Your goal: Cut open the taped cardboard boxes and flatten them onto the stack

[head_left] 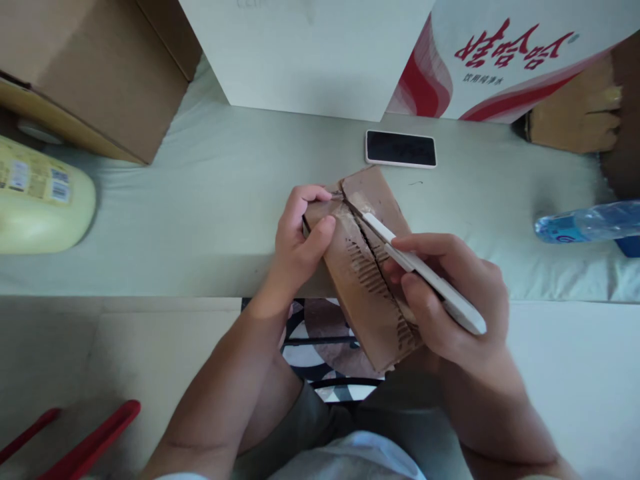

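Note:
A small brown cardboard box (350,287) lies slanted over the front edge of the cloth-covered table, with torn, ribbed patches along the seam down its top face. My left hand (300,233) grips its far left corner, thumb on top and fingers around the side. In my right hand (460,293) is a white utility knife (420,267), held in a pinch along its handle. The blade points away from me and meets the seam near the far end of the box, close to my left fingertips. Part of the box's right side is hidden by my right hand.
Beyond the box lies a phone (401,149). Behind stand a white box (310,60) and a red-and-white carton (500,60). A plastic water bottle (590,223) lies right; a large cardboard box (115,87) and a pale yellow bottle (50,213) are left. Red handles (95,443) show lower left.

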The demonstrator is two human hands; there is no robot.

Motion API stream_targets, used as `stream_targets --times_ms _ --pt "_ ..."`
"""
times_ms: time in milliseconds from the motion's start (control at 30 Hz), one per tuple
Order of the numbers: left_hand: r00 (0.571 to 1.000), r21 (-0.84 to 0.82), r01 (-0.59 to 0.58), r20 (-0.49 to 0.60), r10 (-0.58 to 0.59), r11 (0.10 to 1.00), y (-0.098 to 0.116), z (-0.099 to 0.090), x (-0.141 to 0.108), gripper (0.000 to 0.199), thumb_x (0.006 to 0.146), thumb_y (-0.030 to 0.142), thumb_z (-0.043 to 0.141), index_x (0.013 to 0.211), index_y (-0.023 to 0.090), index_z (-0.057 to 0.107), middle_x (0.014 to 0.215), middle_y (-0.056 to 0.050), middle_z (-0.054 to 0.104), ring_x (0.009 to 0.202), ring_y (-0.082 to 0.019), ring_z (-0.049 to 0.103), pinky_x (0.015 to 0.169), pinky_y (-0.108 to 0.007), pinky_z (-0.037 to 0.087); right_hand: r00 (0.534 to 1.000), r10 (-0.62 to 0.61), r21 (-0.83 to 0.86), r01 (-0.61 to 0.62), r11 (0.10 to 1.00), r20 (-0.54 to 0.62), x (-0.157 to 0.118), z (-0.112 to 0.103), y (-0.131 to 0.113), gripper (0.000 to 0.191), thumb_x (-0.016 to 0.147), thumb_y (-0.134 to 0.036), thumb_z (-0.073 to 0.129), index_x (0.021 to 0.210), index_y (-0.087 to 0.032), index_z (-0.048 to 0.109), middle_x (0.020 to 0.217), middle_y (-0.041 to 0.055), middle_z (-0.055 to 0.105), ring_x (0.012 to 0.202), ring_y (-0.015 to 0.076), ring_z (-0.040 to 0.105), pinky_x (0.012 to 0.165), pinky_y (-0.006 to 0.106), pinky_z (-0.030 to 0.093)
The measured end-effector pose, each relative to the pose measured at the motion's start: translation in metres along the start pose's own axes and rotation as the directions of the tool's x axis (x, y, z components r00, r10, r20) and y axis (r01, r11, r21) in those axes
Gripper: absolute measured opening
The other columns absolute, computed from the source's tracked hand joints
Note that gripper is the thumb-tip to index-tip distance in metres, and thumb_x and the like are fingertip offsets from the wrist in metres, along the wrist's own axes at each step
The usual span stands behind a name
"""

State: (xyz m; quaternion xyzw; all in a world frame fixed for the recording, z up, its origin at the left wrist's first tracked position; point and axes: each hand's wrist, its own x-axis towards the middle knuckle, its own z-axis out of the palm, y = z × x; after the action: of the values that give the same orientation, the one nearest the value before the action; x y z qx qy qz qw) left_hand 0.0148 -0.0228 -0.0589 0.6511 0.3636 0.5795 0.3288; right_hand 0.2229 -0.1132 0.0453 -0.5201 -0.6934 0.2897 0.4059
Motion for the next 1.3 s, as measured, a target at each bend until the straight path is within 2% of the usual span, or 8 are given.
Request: stream_targets --times_ms 133,233,400,567,767,967,1200,1300 --pt "1.000 0.003 0.000 -0.005 0.000 1.000 -0.0010 0.0007 0.0006 0.028 0.105 0.055 0.062 0.119 0.031 0.064 0.117 -0.004 0.071 0.112 -0.025 0.069 0.101 -0.042 0.057 0.999 -0.035 -0.018 0.035 0.999 -0.014 -0.0032 0.0008 0.0022 0.035 0.094 -0.013 0.066 0.125 -0.028 0.073 0.093 -0.0019 0.079 0.070 0.0129 0.073 0.061 0.025 0.056" --pt "1.000 -0.006 0.015 -0.009 -0.015 1.000 -0.0008 0.0015 0.0007 0.027 0.105 0.054 0.062 0.119 0.031 0.063 0.117 -0.004 0.070 0.111 -0.025 0.069 0.100 -0.043 0.057 1.000 -0.027 -0.026 0.027 0.999 0.003 -0.0043 0.0011 0.0024 0.036 0.093 -0.013 0.067 0.126 -0.028 0.073 0.094 -0.0008 0.079 0.071 0.0150 0.074 0.061 0.027 0.057" --pt "0.999 -0.013 0.039 -0.004 -0.039 0.999 0.0004 0.0020 0.0006 0.029 0.104 0.054 0.061 0.119 0.030 0.063 0.118 -0.005 0.070 0.113 -0.026 0.068 0.102 -0.043 0.056 0.999 -0.028 -0.014 0.028 1.000 -0.033 -0.0048 0.0009 0.0017 0.035 0.093 -0.013 0.066 0.123 -0.027 0.075 0.090 -0.0008 0.079 0.068 0.0156 0.073 0.059 0.027 0.056" --pt "1.000 -0.002 0.015 -0.011 -0.015 1.000 -0.0006 0.0023 0.0015 0.029 0.105 0.056 0.061 0.118 0.030 0.063 0.114 -0.004 0.070 0.109 -0.024 0.067 0.099 -0.041 0.056 0.999 -0.032 -0.038 0.032 0.999 0.001 -0.0042 0.0003 0.0024 0.031 0.094 -0.016 0.067 0.123 -0.027 0.074 0.090 -0.0003 0.079 0.071 0.0167 0.076 0.060 0.027 0.057" --pt "0.999 0.001 0.042 -0.004 -0.042 0.999 0.0004 0.0015 0.0017 0.034 0.104 0.061 0.061 0.117 0.030 0.063 0.115 -0.004 0.069 0.109 -0.025 0.067 0.100 -0.042 0.056 0.999 -0.023 -0.079 0.025 0.997 0.028 -0.0025 0.0012 0.0019 0.033 0.094 -0.015 0.068 0.124 -0.027 0.072 0.091 -0.0011 0.079 0.069 0.0143 0.075 0.059 0.024 0.056" --pt "1.000 0.000 -0.018 -0.008 0.018 1.000 -0.0018 0.0013 0.0015 0.029 0.105 0.056 0.061 0.119 0.030 0.064 0.115 -0.004 0.070 0.109 -0.024 0.068 0.099 -0.040 0.056 0.999 -0.037 -0.049 0.036 0.998 -0.027 -0.0063 0.0011 0.0036 0.030 0.094 -0.014 0.067 0.121 -0.026 0.073 0.089 -0.0011 0.079 0.070 0.0145 0.076 0.059 0.024 0.057" --pt "0.999 -0.007 -0.041 0.002 0.041 0.999 -0.0056 -0.0009 0.0027 0.031 0.105 0.056 0.064 0.119 0.030 0.065 0.115 -0.004 0.070 0.108 -0.024 0.069 0.097 -0.040 0.057 1.000 0.000 -0.060 0.001 0.998 0.018 -0.0036 0.0014 0.0018 0.029 0.095 -0.015 0.067 0.122 -0.026 0.073 0.090 -0.0014 0.079 0.071 0.0133 0.076 0.059 0.022 0.056" --pt "0.999 0.001 -0.054 -0.002 0.054 0.999 -0.0054 -0.0009 0.0031 0.031 0.105 0.058 0.064 0.120 0.030 0.065 0.114 -0.004 0.070 0.106 -0.024 0.069 0.094 -0.041 0.056 0.999 0.025 0.007 -0.025 1.000 -0.038 -0.0048 0.0016 0.0022 0.028 0.095 -0.015 0.066 0.120 -0.026 0.074 0.087 -0.0017 0.079 0.068 0.0127 0.074 0.058 0.022 0.056"
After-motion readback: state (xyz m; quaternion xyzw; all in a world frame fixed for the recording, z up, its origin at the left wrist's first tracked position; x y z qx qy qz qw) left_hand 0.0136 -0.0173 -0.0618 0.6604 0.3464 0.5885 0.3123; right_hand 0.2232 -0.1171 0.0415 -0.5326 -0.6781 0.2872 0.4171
